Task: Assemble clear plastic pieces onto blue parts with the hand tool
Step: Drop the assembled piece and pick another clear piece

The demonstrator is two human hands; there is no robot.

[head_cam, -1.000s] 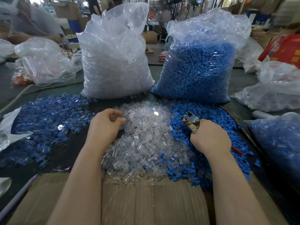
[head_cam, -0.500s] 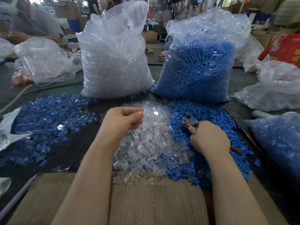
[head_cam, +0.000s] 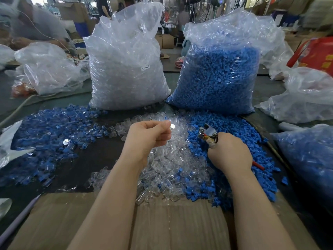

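Loose pile of clear pieces sits mid-table, blue parts heaped right beside it on the right. Left hand hovers over the clear pile, fingers curled in, thumb and finger pinching something see-through, can't really tell what. Right hand is wrapped round the hand tool, metal head poking out over the blue parts. Two big full bags stand behind.
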